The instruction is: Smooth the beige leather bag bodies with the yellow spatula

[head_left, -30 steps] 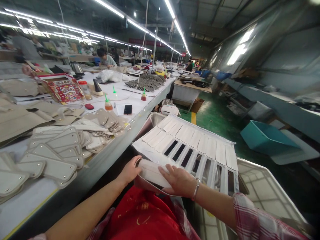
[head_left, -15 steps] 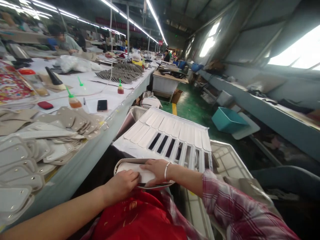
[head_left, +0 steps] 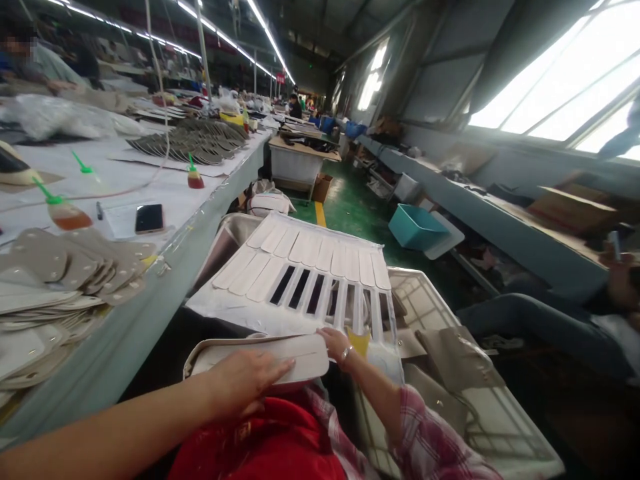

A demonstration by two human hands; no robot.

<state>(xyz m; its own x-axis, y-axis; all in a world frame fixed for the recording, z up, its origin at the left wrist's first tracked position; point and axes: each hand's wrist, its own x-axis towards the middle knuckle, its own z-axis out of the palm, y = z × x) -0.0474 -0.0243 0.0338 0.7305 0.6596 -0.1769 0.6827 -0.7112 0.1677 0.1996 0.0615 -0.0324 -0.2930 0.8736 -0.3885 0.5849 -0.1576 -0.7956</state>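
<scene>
A long beige leather-look piece [head_left: 305, 357] with rounded ends and a raised rim at its left rests close over my red apron [head_left: 260, 440]. My left hand [head_left: 240, 380] lies across its face, fingers stretched to the right and thumb near the lower edge. At the piece's upper right end, my right hand [head_left: 336, 345] grips the edge, with some fingertips hidden behind it. Just beyond stands a white slotted board [head_left: 215, 307] bearing rows of beige strips [head_left: 295, 247]; several dark slots show in its front row.
On the left, a long table [head_left: 165, 247] carries stacked beige pieces [head_left: 75, 260], glue bottles [head_left: 67, 215] and a phone [head_left: 149, 219]. A white crate [head_left: 520, 427] holding beige pieces stands at right. Farther off are a teal bin [head_left: 415, 227] and a seated person's leg [head_left: 525, 320].
My right hand has slid from the middle of the piece to its right end. My left hand has flattened over its face. The piece now tilts up, and the view has turned right.
</scene>
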